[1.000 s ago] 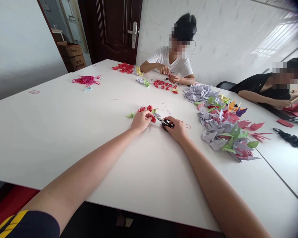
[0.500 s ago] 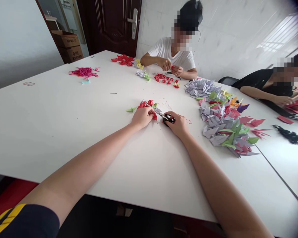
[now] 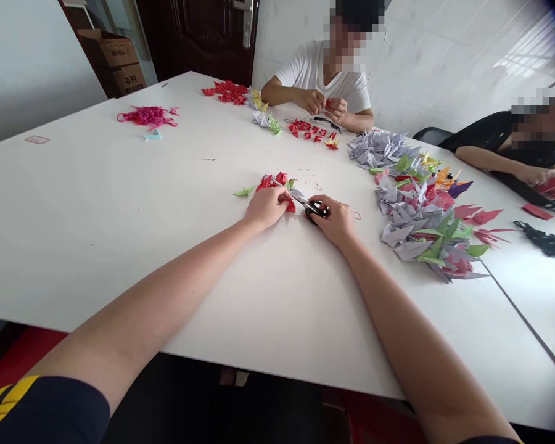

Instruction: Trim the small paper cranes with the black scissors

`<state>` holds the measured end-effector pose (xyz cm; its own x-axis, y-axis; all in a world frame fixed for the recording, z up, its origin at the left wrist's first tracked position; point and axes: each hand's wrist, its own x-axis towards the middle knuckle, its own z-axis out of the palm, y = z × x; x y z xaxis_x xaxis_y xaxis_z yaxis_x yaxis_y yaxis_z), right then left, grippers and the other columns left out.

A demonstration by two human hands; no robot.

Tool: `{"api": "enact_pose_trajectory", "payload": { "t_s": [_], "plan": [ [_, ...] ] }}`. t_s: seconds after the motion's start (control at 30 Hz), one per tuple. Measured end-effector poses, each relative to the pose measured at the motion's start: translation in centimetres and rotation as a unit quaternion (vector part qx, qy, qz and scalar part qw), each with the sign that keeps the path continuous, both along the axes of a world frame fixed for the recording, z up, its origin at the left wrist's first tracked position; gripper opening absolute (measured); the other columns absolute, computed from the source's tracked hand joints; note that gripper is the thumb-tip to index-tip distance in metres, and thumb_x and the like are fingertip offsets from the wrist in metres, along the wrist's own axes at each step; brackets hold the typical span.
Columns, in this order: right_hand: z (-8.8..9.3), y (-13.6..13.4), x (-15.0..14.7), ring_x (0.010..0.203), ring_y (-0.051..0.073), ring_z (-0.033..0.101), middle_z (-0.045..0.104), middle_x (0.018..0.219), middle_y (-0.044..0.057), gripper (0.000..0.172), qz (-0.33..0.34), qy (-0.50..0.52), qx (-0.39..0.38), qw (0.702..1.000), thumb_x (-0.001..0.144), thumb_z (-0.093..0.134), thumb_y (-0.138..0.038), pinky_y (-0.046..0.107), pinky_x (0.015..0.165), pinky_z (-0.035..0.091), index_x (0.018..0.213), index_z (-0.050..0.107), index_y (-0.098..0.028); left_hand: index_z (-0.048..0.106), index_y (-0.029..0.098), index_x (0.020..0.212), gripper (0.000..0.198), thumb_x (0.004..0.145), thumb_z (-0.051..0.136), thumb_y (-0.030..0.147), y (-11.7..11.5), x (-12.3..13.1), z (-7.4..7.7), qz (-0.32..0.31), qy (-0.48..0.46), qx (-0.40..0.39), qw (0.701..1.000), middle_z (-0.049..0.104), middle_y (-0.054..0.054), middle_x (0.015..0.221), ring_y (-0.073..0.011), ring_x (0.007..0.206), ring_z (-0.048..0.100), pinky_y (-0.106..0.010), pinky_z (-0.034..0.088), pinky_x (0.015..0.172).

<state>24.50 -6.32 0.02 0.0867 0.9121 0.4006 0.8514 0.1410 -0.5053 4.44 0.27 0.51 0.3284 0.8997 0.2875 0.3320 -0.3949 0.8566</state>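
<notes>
My right hand is closed around the black handles of a pair of scissors, whose blades point left and away from me. Between the fingers of my left hand is a red folded paper piece, close beside the blades. Whether the blades touch the paper, I cannot tell. Just beyond my left hand lie a few more folded paper pieces, among them a green paper crane and a red one. Tiny red scraps are scattered behind the scissors.
A long heap of grey, pink and green paper cranes lies to my right. Pink cord and a light blue piece lie far left. Across the white table, a person in a white shirt handles red paper; another sits at right.
The view has tipped slightly downward, so the far table and people sit higher. My hands stay almost in place with the scissors and red paper.
</notes>
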Motion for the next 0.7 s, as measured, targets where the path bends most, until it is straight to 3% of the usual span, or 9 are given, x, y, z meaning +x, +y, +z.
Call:
{"api": "enact_pose_trajectory", "payload": {
  "t_s": [0.13,0.27,0.43,0.7],
  "plan": [
    [-0.1,0.0,0.0,0.064,0.017,0.055,0.068,0.081,0.002,0.037,-0.012,-0.001,-0.002,1.000,0.074,0.064,-0.034,0.028,0.063,0.041,0.108,0.073,-0.025,0.071,0.020,0.082,0.014,0.079,0.062,0.010,0.0,-0.3,0.3,-0.017,0.055,0.046,0.997,0.073,-0.003,0.082,-0.0194,0.071,0.063,-0.032,0.047,0.074],
    [-0.2,0.1,0.0,0.063,0.016,0.055,0.068,0.081,0.002,0.037,-0.019,0.005,-0.002,1.000,0.074,0.065,-0.035,0.028,0.063,0.041,0.108,0.073,-0.026,0.069,0.019,0.082,0.015,0.081,0.058,0.009,0.3,-0.5,0.2,0.010,-0.001,0.022,1.000,0.074,-0.003,0.084,-0.0170,0.072,0.065,-0.031,0.050,0.076],
    [-0.1,0.0,0.0,0.060,0.014,0.052,0.066,0.079,0.000,0.036,-0.006,0.019,0.005,1.000,0.073,0.066,-0.034,0.027,0.061,0.041,0.108,0.073,-0.027,0.066,0.019,0.078,0.012,0.082,0.057,0.012,0.9,-0.4,-0.1,0.023,-0.065,-0.017,0.997,0.071,-0.002,0.074,-0.0142,0.064,0.063,-0.026,0.049,0.067],
    [0.1,-0.1,-0.2,0.061,0.014,0.053,0.068,0.081,0.000,0.036,0.009,0.023,0.011,1.000,0.074,0.066,-0.035,0.028,0.062,0.041,0.108,0.072,-0.027,0.066,0.018,0.081,0.012,0.082,0.056,0.011,0.8,-0.6,0.6,0.046,-0.112,-0.049,0.991,0.072,-0.002,0.078,-0.0129,0.061,0.062,-0.024,0.050,0.061]
  ]
}}
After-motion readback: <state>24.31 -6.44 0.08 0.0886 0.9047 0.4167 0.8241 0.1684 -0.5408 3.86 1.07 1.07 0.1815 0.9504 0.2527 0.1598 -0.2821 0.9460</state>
